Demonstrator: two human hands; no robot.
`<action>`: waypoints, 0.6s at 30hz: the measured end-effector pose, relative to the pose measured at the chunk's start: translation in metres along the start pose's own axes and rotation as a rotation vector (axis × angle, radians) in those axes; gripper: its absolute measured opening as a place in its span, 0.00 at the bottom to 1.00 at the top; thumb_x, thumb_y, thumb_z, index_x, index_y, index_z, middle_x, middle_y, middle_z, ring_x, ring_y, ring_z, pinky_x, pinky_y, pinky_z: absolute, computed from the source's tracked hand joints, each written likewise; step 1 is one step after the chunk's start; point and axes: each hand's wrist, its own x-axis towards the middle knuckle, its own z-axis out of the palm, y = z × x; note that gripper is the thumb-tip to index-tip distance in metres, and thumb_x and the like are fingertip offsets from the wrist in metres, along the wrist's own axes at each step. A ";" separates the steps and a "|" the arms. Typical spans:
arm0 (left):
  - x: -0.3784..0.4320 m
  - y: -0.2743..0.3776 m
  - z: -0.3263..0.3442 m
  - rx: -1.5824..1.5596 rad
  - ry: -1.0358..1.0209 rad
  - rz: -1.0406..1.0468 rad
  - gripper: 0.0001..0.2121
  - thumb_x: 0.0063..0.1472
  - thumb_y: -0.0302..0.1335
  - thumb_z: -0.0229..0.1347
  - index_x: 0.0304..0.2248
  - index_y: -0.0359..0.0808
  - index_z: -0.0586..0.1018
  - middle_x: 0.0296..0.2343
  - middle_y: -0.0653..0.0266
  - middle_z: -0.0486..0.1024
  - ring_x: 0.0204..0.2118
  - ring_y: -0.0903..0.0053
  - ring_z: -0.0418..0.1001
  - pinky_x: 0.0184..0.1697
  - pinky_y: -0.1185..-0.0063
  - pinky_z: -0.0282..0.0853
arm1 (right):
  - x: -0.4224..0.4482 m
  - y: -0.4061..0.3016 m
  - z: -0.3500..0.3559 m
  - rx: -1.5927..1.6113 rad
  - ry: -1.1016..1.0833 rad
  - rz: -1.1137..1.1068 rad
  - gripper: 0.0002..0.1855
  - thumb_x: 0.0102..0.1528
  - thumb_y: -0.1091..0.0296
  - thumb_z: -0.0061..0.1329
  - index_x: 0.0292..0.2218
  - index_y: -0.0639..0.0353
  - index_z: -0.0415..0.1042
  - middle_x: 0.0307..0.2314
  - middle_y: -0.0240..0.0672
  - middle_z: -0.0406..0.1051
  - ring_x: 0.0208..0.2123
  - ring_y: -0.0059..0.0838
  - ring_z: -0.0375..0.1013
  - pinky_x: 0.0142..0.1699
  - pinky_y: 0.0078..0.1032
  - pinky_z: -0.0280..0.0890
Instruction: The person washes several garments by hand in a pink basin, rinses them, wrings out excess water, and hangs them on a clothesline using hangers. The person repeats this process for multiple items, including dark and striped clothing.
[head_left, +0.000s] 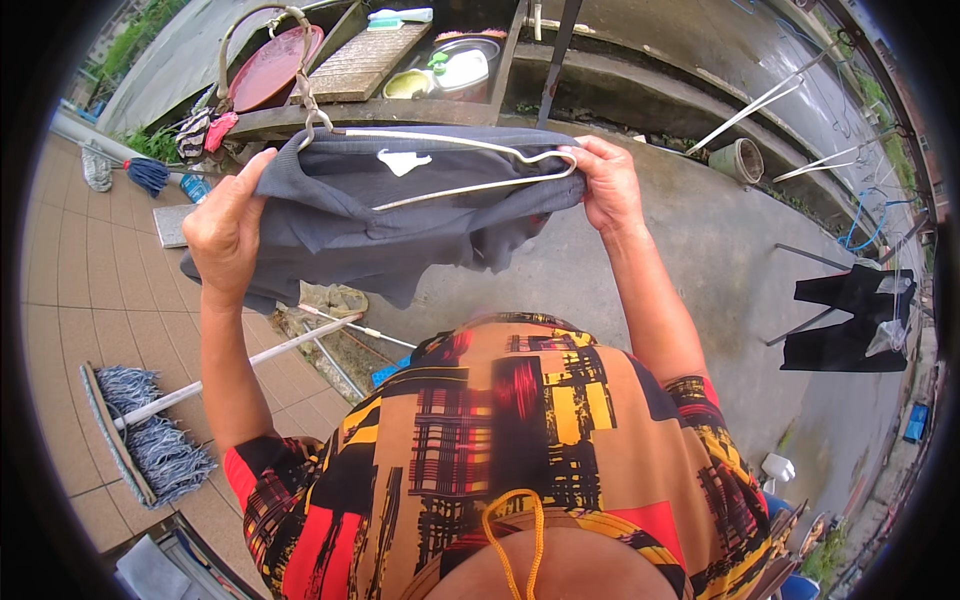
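Observation:
A dark grey garment (360, 247) with a ribbed band is stretched between my hands at chest height. My left hand (225, 225) grips the left end of the band, thumb up. At the other end, my right hand (609, 180) pinches the fabric beside the bent tip of a white wire hanger (442, 136). The hanger lies within the garment's opening, and a twisted, hook-like loop (306, 71) rises from its left side. A white label (403, 162) shows on the inner cloth. The garment's lower part hangs in folds.
Beyond the garment, a concrete sink (360, 114) holds a red basin (276, 69), a washboard (360, 61) and bottles. Mops (150, 435) lie on the tiles at left. At right stand a bucket (735, 160), white poles (750, 105) and hanging black trousers (840, 330).

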 end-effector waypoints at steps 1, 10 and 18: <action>0.000 -0.001 0.000 0.050 0.003 0.037 0.17 0.50 0.18 0.57 0.42 0.36 0.79 0.19 0.62 0.69 0.20 0.74 0.69 0.25 0.80 0.65 | -0.001 -0.004 0.000 -0.038 -0.001 -0.023 0.05 0.47 0.73 0.57 0.28 0.61 0.76 0.19 0.27 0.72 0.16 0.11 0.65 0.18 0.12 0.56; 0.001 0.009 0.010 0.531 0.019 0.258 0.25 0.42 0.18 0.56 0.44 0.45 0.79 0.15 0.68 0.57 0.16 0.76 0.61 0.19 0.77 0.60 | -0.018 -0.025 0.023 -0.309 0.035 -0.398 0.03 0.49 0.75 0.55 0.25 0.64 0.74 0.18 0.23 0.69 0.19 0.09 0.62 0.22 0.11 0.56; -0.008 0.022 0.043 -0.104 -0.028 -0.006 0.16 0.48 0.16 0.57 0.39 0.36 0.79 0.18 0.63 0.68 0.19 0.74 0.68 0.23 0.80 0.63 | -0.062 -0.022 0.086 -0.836 -0.381 -0.644 0.14 0.45 0.66 0.61 0.29 0.64 0.72 0.18 0.29 0.67 0.18 0.19 0.65 0.24 0.19 0.61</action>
